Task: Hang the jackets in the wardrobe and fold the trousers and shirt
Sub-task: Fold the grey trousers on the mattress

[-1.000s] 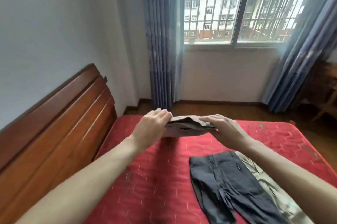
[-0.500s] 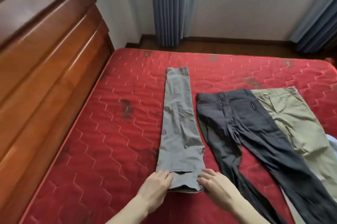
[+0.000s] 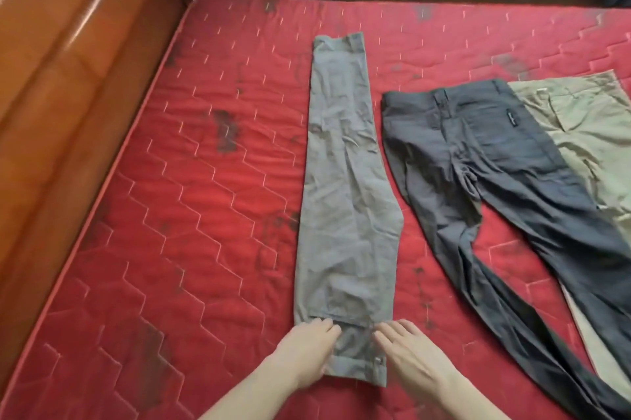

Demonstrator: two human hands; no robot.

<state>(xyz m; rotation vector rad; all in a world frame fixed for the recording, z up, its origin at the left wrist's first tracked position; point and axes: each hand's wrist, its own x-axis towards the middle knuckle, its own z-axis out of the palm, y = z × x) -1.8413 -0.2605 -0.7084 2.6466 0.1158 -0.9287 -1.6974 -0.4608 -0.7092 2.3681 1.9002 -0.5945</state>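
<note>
Both hands, left hand (image 3: 305,353) and right hand (image 3: 408,356), press flat, fingers straight and together, on the near end of grey trousers (image 3: 345,187) laid lengthwise on a red mattress (image 3: 191,214), beside dark trousers (image 3: 485,180).

grey trousers (image 3: 345,194) are laid lengthwise, folded leg on leg; dark trousers (image 3: 485,187) and olive trousers (image 3: 594,146) are spread flat beside them.
</note>
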